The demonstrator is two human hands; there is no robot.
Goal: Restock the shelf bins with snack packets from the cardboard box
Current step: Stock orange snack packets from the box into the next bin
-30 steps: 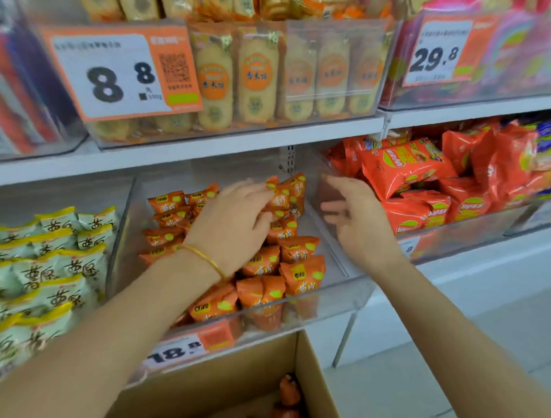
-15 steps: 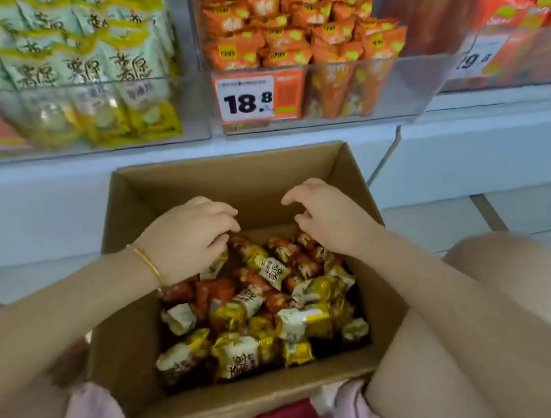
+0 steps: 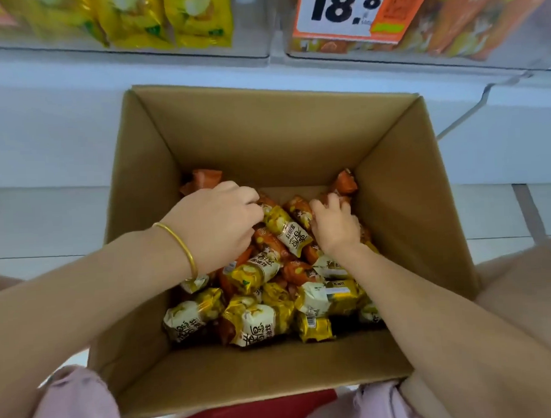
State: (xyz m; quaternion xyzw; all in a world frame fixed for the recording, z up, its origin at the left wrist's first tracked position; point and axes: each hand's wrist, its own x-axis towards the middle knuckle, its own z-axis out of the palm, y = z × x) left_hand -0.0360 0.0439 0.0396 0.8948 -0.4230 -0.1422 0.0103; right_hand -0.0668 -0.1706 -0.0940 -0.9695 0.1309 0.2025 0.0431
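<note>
The box (image 3: pixel 265 139) sits below 2 shelf bins (image 3: pixel 538 33) (one tagged 18.8), with yellow and orange packets (image 3: pixel 257 323) heaped inside. The left hand (image 3: pixel 218 224) and right hand (image 3: pixel 335 228) dig in, fingers curled round orange packets at the far end.

Bright even light, soft focus, wide-angle bending

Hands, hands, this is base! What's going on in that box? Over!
Left hand gripping packets deep in box. Right hand gripping packets too. None lifted yet. Nothing in the way.
</note>
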